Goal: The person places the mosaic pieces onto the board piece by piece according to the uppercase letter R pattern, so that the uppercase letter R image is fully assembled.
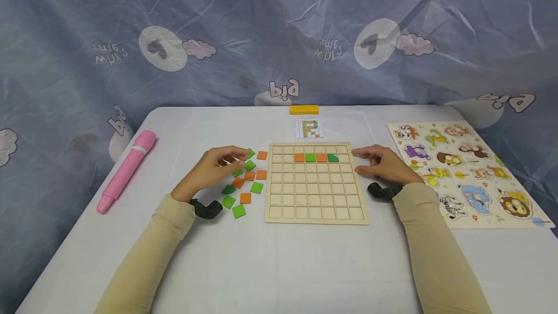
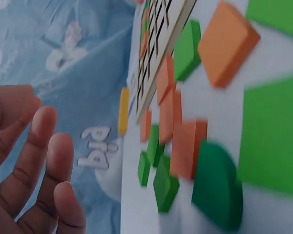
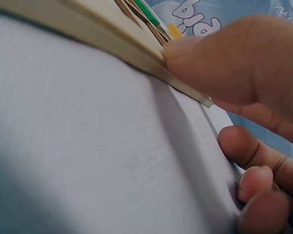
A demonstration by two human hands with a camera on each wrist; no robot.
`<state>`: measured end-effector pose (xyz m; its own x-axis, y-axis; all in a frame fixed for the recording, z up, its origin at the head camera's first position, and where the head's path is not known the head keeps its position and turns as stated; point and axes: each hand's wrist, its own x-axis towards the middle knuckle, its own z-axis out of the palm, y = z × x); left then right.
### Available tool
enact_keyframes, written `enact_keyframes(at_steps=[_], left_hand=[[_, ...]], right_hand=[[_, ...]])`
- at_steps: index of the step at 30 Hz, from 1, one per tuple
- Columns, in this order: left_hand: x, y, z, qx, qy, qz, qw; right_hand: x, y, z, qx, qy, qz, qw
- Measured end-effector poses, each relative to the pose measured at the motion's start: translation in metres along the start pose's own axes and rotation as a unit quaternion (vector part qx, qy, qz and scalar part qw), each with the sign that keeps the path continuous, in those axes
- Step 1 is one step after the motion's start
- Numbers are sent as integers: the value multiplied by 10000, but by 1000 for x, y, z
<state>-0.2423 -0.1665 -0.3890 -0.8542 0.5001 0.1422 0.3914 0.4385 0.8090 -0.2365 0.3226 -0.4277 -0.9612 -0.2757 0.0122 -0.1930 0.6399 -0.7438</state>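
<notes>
Left hand (image 1: pixel 214 167) hovers above the near-flat scatter of loose tiles (image 1: pixel 245 198), orange and green, on the left; fingers loosely bent, thumb and forefinger apart, nothing visible between them. Right hand (image 1: pixel 381 163) is well apart from it, thumb against the right edge of the wooden grid board (image 1: pixel 313 188), fingers relaxed, gripping nothing. Board lies flat mid-table. In its second row from the far side: four set tiles (image 1: pixel 310 158), orange, green, orange, then a dark green rounded one. Beyond the board, a pattern card (image 1: pixel 308 128) and yellow block (image 1: pixel 303 110). Far left, a pink stick (image 1: pixel 126 171); right, an animal puzzle (image 1: pixel 452 187).
</notes>
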Motion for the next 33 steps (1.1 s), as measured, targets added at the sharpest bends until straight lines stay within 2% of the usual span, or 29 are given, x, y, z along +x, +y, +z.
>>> enact_keyframes(at_steps=[5,12,21,28,33], left_hand=[[-4,-10,-14,-39,258,-201,9995],[-1,-19,-16,-79,211,-337,9992],[-4,-39,-17,590,299,-510,9965],[-3,-59,-13,1160,51,-83,9932],[-1,-65,-9,1454,-161,172,9891]], right_hand=[[-1,2,-2,13,16,15,10000],[-2,2,-3,96,14,-38,9999],[-1,-1,-1,92,-41,2,9999],[0,-1,-1,66,-39,-4,10000],[1,0,0,29,-25,-39,10000]])
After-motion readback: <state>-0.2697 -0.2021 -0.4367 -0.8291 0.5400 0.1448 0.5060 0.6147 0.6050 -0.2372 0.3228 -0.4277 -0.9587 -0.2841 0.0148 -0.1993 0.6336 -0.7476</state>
